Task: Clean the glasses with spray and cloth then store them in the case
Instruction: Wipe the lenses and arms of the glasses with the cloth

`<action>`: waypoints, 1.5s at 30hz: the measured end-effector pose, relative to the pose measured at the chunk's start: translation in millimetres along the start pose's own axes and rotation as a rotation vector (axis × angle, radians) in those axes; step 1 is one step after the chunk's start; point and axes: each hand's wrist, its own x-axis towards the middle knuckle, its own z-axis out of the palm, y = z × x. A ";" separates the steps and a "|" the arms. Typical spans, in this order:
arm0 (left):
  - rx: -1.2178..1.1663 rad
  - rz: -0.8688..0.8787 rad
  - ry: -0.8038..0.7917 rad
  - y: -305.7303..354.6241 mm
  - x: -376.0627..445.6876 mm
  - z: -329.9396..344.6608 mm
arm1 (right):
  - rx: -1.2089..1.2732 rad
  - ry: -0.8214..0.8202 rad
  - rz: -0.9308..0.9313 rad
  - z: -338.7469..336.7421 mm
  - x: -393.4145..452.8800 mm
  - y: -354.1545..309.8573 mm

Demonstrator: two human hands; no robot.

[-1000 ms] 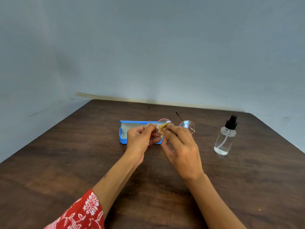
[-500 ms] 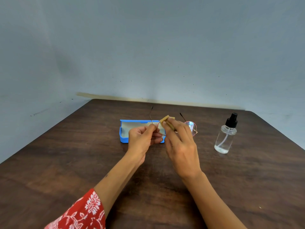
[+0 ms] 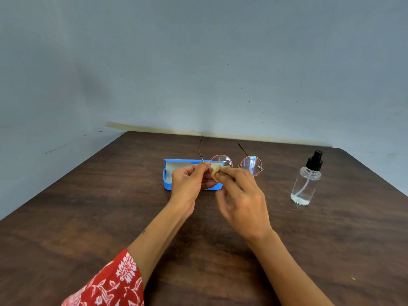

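Round glasses with a thin pink metal frame are held above the table, temples pointing away from me. My left hand pinches the frame at the left lens's outer edge. My right hand presses a small tan cloth against the lower part of the left lens. The right lens is uncovered. Behind my hands an open blue case with a pale lining lies on the table, partly hidden by my left hand.
A clear spray bottle with a black pump top stands to the right, apart from my hands. The dark wooden table meets a pale blue wall at its far edge. A red patterned sleeve covers my left forearm.
The glasses have tilted back upright, so both lenses face me again. The cloth has slid from the top of the left lens down to its lower edge.
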 end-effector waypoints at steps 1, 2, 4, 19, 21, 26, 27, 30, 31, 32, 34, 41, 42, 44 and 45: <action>-0.005 -0.008 0.004 0.3 0.4 -0.4 | -0.006 0.018 0.032 -1.0 0.0 1.7; -0.008 -0.015 0.001 0.7 0.6 -0.4 | -0.017 0.039 0.062 -1.3 0.5 2.9; -0.007 -0.024 -0.009 0.7 0.1 -0.2 | -0.042 0.062 0.086 0.8 2.8 2.9; 0.004 -0.009 -0.023 1.9 -4.7 2.7 | -0.021 0.028 0.003 3.9 1.6 -3.3; 0.009 -0.012 -0.016 1.7 -5.0 2.6 | -0.018 0.041 0.019 1.5 1.3 -1.2; 0.012 -0.017 -0.016 0.3 -3.7 1.3 | -0.061 0.045 0.073 3.1 2.3 0.8; 0.014 -0.013 -0.017 0.1 -3.2 1.1 | -0.045 0.028 0.042 3.9 1.5 -0.9; 0.013 -0.012 -0.009 -0.5 -2.2 1.1 | -0.013 0.020 0.006 2.8 0.5 -1.5; 0.016 -0.016 -0.002 -0.7 -2.1 1.1 | -0.017 0.044 0.030 2.5 0.8 -0.3; 0.020 -0.020 0.001 -0.9 -2.1 1.2 | -0.027 0.068 0.061 2.9 1.6 0.9; 0.027 -0.020 -0.006 -1.6 -2.4 1.5 | -0.053 0.080 0.078 4.5 2.9 1.3; 0.018 -0.015 0.009 -2.2 -1.1 0.8 | -0.030 0.030 0.045 2.7 1.0 2.1; 0.020 -0.022 0.011 -2.2 -0.4 0.6 | -0.046 0.045 0.069 2.4 1.1 4.0; 0.026 -0.027 0.012 -3.2 0.6 0.3 | -0.068 0.038 0.075 4.5 1.9 4.0; 0.030 -0.022 0.013 -3.5 0.9 -0.3 | -0.066 0.026 0.051 6.5 2.4 2.1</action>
